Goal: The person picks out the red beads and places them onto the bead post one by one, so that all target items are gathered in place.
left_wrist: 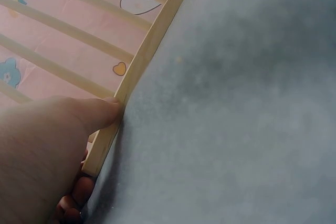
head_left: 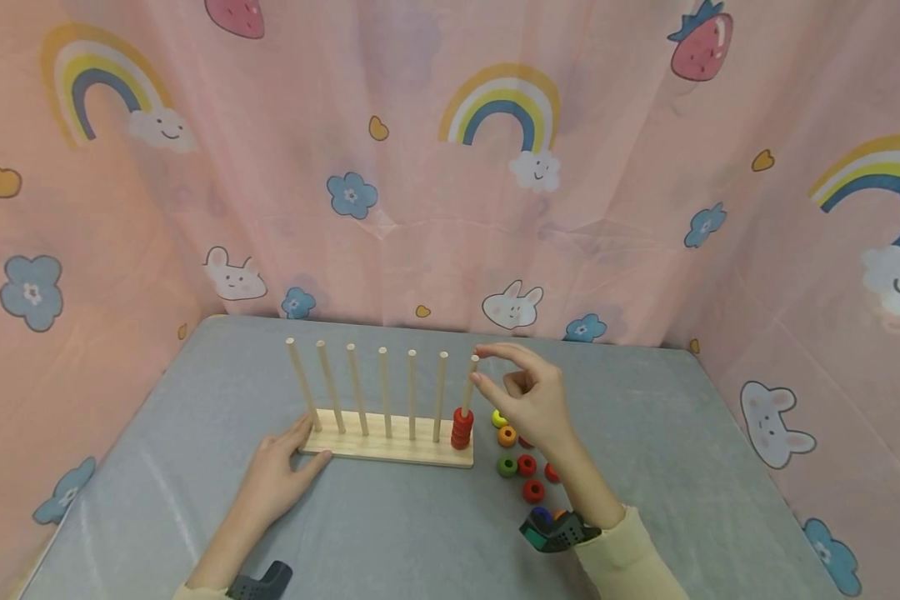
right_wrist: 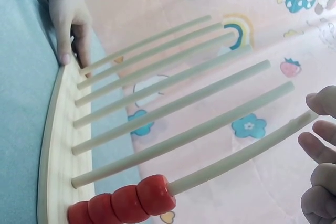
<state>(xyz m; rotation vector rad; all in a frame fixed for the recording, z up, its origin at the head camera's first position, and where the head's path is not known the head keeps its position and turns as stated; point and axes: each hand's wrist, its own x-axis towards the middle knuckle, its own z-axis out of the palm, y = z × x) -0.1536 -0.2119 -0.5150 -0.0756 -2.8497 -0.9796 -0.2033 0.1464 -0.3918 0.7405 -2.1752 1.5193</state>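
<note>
A pale wooden base [head_left: 390, 451] with a row of several upright pegs stands on the table. Several red beads [head_left: 462, 429] are stacked at the bottom of the rightmost peg [right_wrist: 236, 158]. My left hand [head_left: 273, 479] grips the left end of the base, thumb in front and fingers behind. At the top of the rightmost peg is my right hand [head_left: 532, 404], its thumb and index finger apart around the peg's tip, with no bead between them. The right wrist view shows the remaining fingers [right_wrist: 320, 187] bent.
Loose beads lie right of the base, partly under my right forearm: yellow [head_left: 499, 418], orange [head_left: 507, 437], green [head_left: 507, 466], several red ones [head_left: 533, 491] and blue [head_left: 542, 514]. A grey cloth [head_left: 390, 542] covers the table. A pink patterned curtain [head_left: 420, 250] hangs behind.
</note>
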